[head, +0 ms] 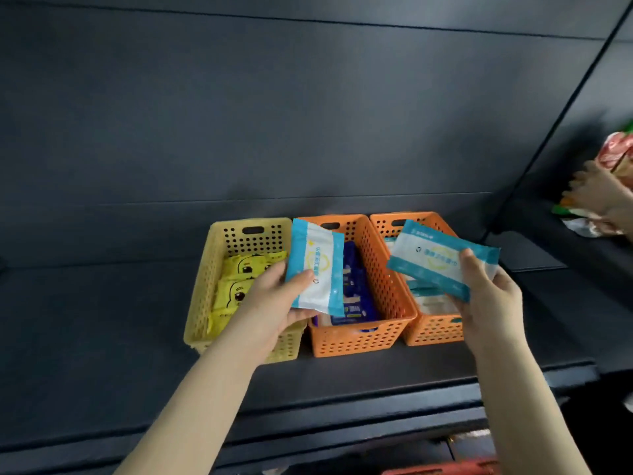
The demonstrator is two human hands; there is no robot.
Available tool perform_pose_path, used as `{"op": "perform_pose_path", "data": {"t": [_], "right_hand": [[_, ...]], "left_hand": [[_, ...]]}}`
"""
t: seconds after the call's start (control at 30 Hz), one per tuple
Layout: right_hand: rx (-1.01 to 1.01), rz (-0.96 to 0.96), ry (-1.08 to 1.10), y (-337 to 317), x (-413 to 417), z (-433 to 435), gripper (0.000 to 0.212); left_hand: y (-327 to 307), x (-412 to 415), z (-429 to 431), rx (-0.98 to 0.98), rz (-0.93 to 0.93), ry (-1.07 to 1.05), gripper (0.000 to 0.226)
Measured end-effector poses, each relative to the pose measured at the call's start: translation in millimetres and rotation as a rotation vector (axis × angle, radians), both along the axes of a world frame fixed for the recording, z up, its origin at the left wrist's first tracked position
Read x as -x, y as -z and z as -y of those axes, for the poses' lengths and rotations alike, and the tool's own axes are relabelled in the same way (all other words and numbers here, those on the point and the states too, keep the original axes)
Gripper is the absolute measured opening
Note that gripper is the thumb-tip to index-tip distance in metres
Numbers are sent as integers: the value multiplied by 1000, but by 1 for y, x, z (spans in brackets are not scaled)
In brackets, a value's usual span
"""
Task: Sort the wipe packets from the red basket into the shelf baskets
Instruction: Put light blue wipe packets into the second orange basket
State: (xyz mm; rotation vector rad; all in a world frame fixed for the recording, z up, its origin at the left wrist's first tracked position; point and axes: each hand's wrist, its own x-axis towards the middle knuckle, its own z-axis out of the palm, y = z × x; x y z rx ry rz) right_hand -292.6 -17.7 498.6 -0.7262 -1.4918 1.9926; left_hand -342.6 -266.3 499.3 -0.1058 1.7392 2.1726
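Note:
Three baskets stand side by side on the dark shelf. The yellow basket holds yellow duck-face packets. The middle orange basket holds dark blue packets. The right orange basket holds teal-and-white packets. My left hand grips a teal-and-white wipe packet upright between the yellow and middle baskets. My right hand holds a second teal-and-white packet, tilted, above the right orange basket. A strip of the red basket shows at the bottom edge.
The dark shelf board stretches left of the baskets, with a dark back wall behind. At the right edge another person's hand handles colourful snack bags on the neighbouring shelf. The shelf's front lip runs below the baskets.

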Motion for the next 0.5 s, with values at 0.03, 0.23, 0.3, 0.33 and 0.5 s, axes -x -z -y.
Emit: {"op": "perform_pose_path", "data": {"t": [0.03, 0.23, 0.3, 0.33, 0.5], "right_hand": [[-34, 20, 7, 1, 12, -15, 13], [-420, 234, -181, 12, 84, -83, 9], [-513, 311, -221, 21, 110, -98, 9], [-533, 347, -241, 26, 122, -104, 8], [-535, 473, -397, 44, 174, -118, 12]], "left_hand": [[2, 13, -12, 26, -2, -12, 29], [21, 84, -78, 68, 31, -125, 24], [26, 103, -93, 47, 51, -158, 26], [28, 111, -99, 24, 71, -180, 25], [38, 147, -124, -47, 141, -314, 4]]}}
